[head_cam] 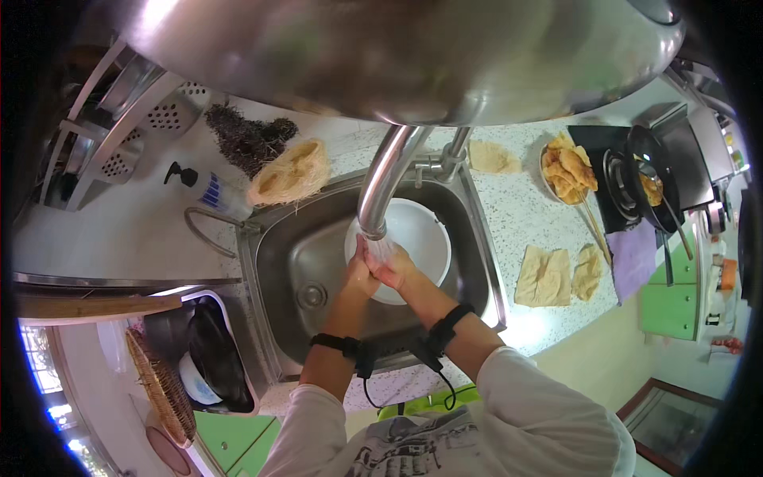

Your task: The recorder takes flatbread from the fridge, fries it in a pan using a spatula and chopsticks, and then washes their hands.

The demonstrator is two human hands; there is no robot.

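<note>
Running water falls from the curved metal faucet (381,185) onto my two hands. My left hand (359,275) and my right hand (390,266) meet under the stream, touching each other, and no object shows in either. Water and overlap blur their fingers. Just below them a white round bowl (426,238) stands in the stainless steel sink (280,238). The hands cover part of the bowl's left side. The sink's drain (311,295) lies to the left of the bowl. Both forearms wear black straps with cables.
A pump bottle (223,194), a fibrous loofah (292,173) and a dark scrubber (244,137) sit behind-left of the sink. To the right are brown paper pieces (542,277), a bowl of fried food (566,167) with chopsticks, and a wok (650,179). A large metal surface (405,59) overhangs the faucet.
</note>
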